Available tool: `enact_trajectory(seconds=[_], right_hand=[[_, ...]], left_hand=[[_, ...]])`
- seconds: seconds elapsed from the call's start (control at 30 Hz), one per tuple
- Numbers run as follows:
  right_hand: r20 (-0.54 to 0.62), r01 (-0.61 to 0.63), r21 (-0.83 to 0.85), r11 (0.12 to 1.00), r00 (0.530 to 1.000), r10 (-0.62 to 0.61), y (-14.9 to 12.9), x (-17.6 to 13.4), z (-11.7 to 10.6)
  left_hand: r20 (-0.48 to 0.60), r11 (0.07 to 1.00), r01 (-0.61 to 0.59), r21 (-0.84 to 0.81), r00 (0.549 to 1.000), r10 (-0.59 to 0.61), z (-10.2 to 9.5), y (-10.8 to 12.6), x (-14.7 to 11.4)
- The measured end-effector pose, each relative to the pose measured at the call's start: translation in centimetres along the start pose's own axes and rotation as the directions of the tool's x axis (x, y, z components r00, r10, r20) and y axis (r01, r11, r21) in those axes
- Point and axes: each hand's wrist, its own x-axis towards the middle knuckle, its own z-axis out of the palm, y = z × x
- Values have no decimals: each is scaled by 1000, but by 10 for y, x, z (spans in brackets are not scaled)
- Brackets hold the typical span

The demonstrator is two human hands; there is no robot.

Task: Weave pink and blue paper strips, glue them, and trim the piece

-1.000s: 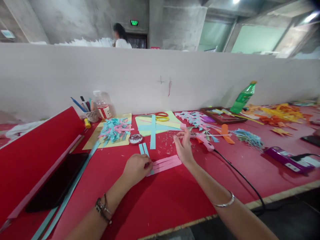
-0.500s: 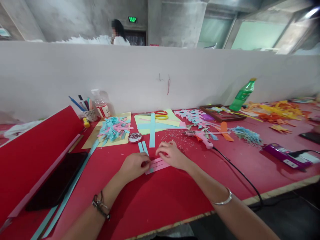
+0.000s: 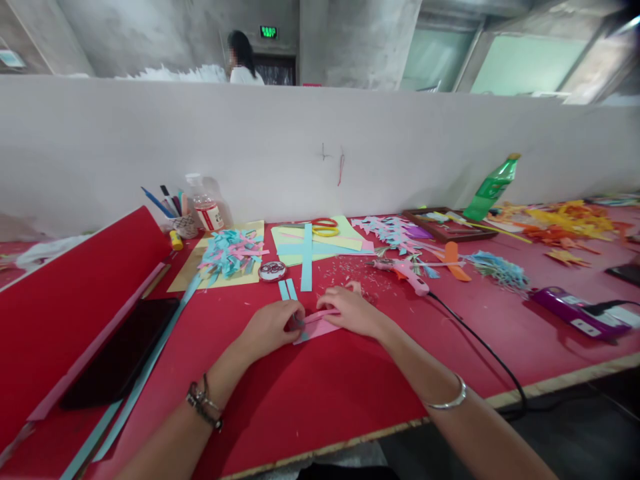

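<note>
Pink paper strips (image 3: 323, 327) lie between my hands on the red tabletop, with one strip raised and bent above the others. My left hand (image 3: 270, 328) pinches their left end, its thumb and forefinger curled together. At the other end, my right hand (image 3: 353, 311) has its fingers closed on the raised pink strip. Just beyond my left hand are two short light blue paper strips (image 3: 287, 289), their near ends hidden behind it. A longer light blue strip (image 3: 307, 267) lies farther out, next to a round tin (image 3: 273, 271).
A pink glue gun (image 3: 407, 275) with a black cord rests to the right, near a purple power strip (image 3: 577, 312). Scissors (image 3: 325, 227) lie on coloured paper at the back. At left are a curled-paper pile (image 3: 230, 253) and a dark tablet (image 3: 123, 350). A green bottle (image 3: 493, 188) leans behind.
One pink strip has risen off the flat ones and now bends up between my hands. My right hand has closed on it. The camera view has shifted slightly.
</note>
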Motion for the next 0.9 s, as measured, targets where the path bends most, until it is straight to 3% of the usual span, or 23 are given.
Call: enact_trajectory(seconds=[0.2, 0.43, 0.67, 0.9], right_hand=[[-86, -35, -19, 999, 996, 33, 2, 1, 2], [-96, -129, -74, 989, 988, 122, -4, -1, -6], [7, 20, -25, 999, 1000, -20, 3, -3, -7], [29, 36, -30, 999, 999, -35, 3, 2, -9]], left_hand=[[-11, 1000, 0, -31, 1000, 0, 0, 0, 0], [-34, 1000, 18, 2, 999, -18, 2, 1, 1], [-45, 1000, -15, -22, 999, 14, 4, 0, 2], [-47, 1000, -3, -18, 999, 2, 4, -1, 2]])
